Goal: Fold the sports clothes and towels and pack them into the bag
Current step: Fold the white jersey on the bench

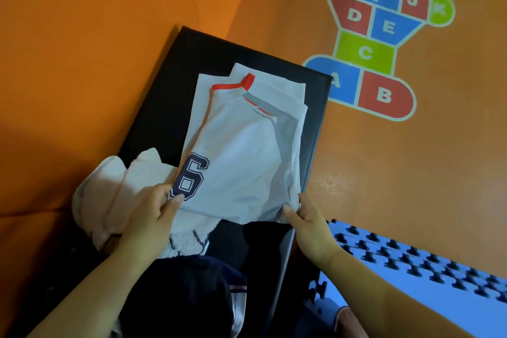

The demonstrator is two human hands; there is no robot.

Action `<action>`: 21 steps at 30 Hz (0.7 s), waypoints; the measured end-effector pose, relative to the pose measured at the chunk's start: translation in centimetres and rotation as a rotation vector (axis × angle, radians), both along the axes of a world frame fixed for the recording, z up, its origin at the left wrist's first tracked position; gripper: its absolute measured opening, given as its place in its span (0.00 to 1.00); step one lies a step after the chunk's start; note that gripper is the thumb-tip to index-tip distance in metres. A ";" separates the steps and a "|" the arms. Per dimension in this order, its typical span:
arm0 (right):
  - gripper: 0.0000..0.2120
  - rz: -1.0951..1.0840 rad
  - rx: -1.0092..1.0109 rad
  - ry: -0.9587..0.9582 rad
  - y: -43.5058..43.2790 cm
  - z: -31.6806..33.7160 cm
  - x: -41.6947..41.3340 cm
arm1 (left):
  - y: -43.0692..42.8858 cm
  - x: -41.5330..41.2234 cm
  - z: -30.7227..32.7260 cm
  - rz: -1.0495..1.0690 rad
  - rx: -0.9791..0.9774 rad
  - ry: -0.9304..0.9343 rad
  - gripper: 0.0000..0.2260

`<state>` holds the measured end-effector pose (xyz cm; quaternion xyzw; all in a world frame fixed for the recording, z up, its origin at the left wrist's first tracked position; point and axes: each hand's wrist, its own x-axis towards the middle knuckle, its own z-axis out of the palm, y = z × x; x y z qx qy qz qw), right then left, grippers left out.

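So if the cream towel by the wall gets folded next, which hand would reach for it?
Probably the left hand. It pinches the white jersey at its near corner directly above the cream towel, while the right hand holds the opposite corner, across the jersey.

One white jersey (241, 151) pinched between the fingers of two hands; two pale towels beside the left fingers.

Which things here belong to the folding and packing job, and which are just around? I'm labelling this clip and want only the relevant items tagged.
Part of the job:
white jersey, pinched at its near corners by the left hand and right hand
cream towel
dark garment

Just around:
black mat
blue foam tile
hopscotch floor print
No bag is visible.
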<state>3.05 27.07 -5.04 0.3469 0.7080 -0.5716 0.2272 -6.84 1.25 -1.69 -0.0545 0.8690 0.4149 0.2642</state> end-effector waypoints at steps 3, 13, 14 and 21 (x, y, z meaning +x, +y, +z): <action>0.16 0.023 -0.055 0.000 0.9 1.0 0.3 | 0.7 -0.1 1.0 0.064 0.040 -0.035 0.05; 0.14 -0.122 0.116 0.082 4.8 8.5 -2.3 | 3.0 -1.4 7.4 0.118 0.070 -0.056 0.06; 0.13 -0.130 0.126 0.096 5.2 9.5 -2.6 | 3.4 -1.5 8.4 0.135 0.084 -0.047 0.06; 0.33 0.005 0.004 0.166 7.2 16.3 -3.6 | 4.6 -2.8 15.7 0.173 0.138 -0.008 0.04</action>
